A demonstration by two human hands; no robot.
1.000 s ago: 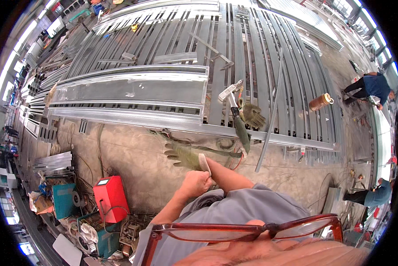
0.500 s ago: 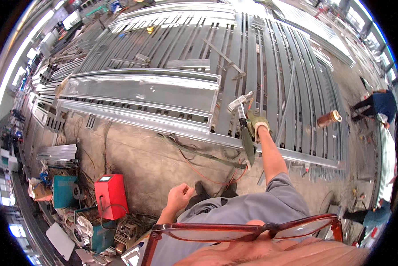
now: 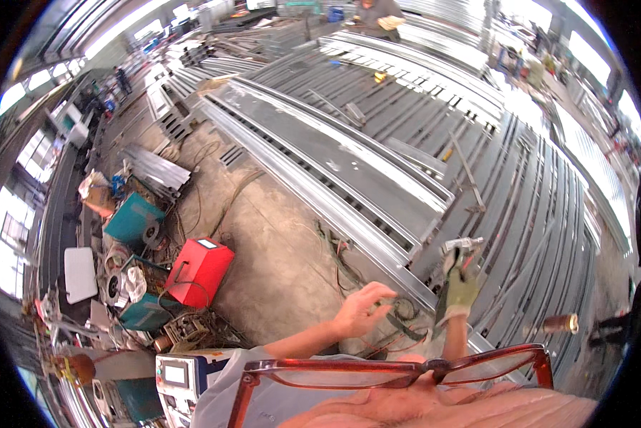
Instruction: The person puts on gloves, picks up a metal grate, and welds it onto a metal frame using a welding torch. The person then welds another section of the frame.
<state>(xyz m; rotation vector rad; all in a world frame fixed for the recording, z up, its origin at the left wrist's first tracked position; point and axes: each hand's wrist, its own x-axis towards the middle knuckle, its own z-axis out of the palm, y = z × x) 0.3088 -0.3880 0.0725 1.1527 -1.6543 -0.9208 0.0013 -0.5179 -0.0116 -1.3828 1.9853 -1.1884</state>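
My right hand (image 3: 461, 292) wears a pale green work glove and is closed around a welding torch (image 3: 463, 245) with a silver metal head. The torch is over the near end of the grey metal panel rows, close to the corner of a long framed metal panel (image 3: 327, 164). The glove hides most of its handle. My bare left hand (image 3: 363, 310) is held in the air left of the right one, with its fingers curled but apart. It holds nothing, and the concrete floor and dark cables (image 3: 406, 310) show behind it.
On the left, a red machine (image 3: 200, 271) stands beside teal machines (image 3: 135, 217) with wire spools. A control box with a screen (image 3: 181, 378) is near my left side. A loose metal bar (image 3: 466, 171) lies across the panels. Another person (image 3: 377, 16) bends over the far end.
My view has swung to the left. The left hand has risen forward toward the right hand, its fingers loosening. The right hand, still gripping the torch, is drawn closer to me.
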